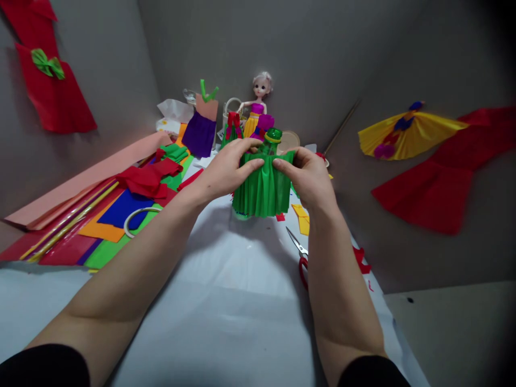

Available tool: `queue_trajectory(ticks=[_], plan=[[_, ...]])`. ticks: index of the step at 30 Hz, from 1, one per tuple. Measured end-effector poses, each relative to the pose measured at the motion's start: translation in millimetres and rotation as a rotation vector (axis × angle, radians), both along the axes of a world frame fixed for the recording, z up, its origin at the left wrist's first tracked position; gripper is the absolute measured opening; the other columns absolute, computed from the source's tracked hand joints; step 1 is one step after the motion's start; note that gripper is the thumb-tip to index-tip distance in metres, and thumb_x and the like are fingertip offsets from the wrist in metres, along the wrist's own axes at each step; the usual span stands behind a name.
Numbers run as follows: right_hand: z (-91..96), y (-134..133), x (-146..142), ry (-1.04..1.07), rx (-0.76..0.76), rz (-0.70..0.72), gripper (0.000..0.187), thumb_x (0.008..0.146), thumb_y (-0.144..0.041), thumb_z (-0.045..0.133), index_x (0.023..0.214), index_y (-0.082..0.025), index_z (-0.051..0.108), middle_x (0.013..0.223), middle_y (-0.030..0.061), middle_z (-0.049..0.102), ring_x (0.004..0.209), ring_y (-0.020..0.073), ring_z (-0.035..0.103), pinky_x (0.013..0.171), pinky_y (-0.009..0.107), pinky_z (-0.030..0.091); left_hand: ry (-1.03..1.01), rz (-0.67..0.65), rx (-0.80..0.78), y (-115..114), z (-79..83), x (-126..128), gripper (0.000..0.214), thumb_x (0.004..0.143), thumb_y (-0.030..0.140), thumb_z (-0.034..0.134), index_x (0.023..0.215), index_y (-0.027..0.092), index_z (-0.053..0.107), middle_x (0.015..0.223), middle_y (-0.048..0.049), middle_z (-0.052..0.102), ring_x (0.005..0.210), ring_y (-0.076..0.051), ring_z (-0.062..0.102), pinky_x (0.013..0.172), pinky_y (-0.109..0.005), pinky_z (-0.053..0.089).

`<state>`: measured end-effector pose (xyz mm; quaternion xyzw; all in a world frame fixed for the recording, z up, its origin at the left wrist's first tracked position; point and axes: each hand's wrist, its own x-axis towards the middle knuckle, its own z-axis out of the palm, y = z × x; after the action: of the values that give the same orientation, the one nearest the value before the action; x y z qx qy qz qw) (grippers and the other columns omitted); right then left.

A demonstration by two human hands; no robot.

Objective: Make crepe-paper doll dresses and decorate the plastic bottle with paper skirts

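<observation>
A pleated green paper skirt (264, 191) spreads across the front of a green bottle (273, 136), whose neck and rim show above it. The bottle stands upright on the white-covered table, its clear-looking base just showing below the pleats. My left hand (237, 164) pinches the skirt's upper edge on the left, thumb in front. At the right end of that edge, my right hand (308, 174) grips the paper between thumb and fingers. Both thumbs are close together near the middle. The bottle's back and the far fingers are hidden.
Scissors with red handles (301, 260) lie beside my right forearm. Coloured paper sheets (121, 215) and a roll of tape (131, 220) cover the left side. A doll (258, 107) stands behind the bottle. Red paper dresses (427, 188) hang on the grey walls.
</observation>
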<state>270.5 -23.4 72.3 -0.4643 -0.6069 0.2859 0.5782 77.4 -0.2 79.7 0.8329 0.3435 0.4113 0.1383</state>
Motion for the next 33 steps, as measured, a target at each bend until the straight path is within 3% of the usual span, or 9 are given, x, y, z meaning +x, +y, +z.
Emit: queue_trajectory(ticks=[4,10,19,24,29,33], plan=[[-0.6,0.9,-0.9,0.022,0.011,0.025,0.016,0.069,-0.026,0.076,0.076,-0.022,0.062,0.073,-0.0029,0.064,0.069,0.0136,0.06,0.065,0.028,0.049,0.007,0.034,0.005,0.2,1.4,-2.8,0.036,0.089,0.031,0.058,0.124,0.021,0.059,0.126,-0.0101,0.055,0.114,-0.021,0.057,0.098,-0.036,0.048],[-4.0,5.0,2.4,0.032,0.013,0.079,0.025,0.07,-0.029,0.076,0.093,-0.023,0.068,0.087,-0.0006,0.071,0.084,0.0172,0.066,0.076,0.032,0.053,-0.002,0.004,0.021,4.1,0.0,-4.2,0.038,0.089,0.033,0.059,0.125,0.021,0.06,0.115,-0.0074,0.063,0.108,-0.021,0.06,0.096,-0.037,0.049],[-6.2,5.4,3.7,0.042,0.015,0.189,0.036,0.073,-0.034,0.077,0.106,-0.026,0.068,0.104,0.0001,0.074,0.099,0.0215,0.067,0.09,0.039,0.055,-0.065,-0.001,-0.007,5.6,-2.3,-3.9,0.04,0.087,0.034,0.062,0.124,0.023,0.064,0.114,-0.0061,0.066,0.108,-0.021,0.061,0.095,-0.034,0.048],[-6.4,5.8,4.5,0.034,0.005,0.2,0.034,0.074,-0.037,0.077,0.105,-0.027,0.067,0.102,-0.0002,0.074,0.098,0.0217,0.068,0.091,0.04,0.056,-0.049,0.005,-0.008,6.2,-1.4,-4.9,0.04,0.086,0.036,0.062,0.125,0.025,0.064,0.112,-0.005,0.067,0.109,-0.022,0.06,0.097,-0.036,0.046],[-7.6,7.5,5.9,0.041,0.005,0.183,0.033,0.073,-0.035,0.078,0.103,-0.027,0.066,0.098,-0.0003,0.073,0.095,0.0208,0.068,0.089,0.039,0.056,-0.088,0.063,-0.039,6.8,-1.5,-5.1,0.055,0.08,0.037,0.069,0.132,0.025,0.056,0.114,-0.0048,0.065,0.102,-0.023,0.06,0.091,-0.036,0.047],[-7.7,8.3,6.1,0.022,0.012,0.153,0.033,0.073,-0.035,0.077,0.102,-0.027,0.065,0.095,-0.0002,0.072,0.094,0.0204,0.067,0.088,0.039,0.055,-0.113,0.166,-0.127,7.6,-1.1,-6.6,0.05,0.072,0.039,0.076,0.116,0.021,0.061,0.097,-0.0036,0.064,0.09,-0.022,0.06,0.081,-0.035,0.047]])
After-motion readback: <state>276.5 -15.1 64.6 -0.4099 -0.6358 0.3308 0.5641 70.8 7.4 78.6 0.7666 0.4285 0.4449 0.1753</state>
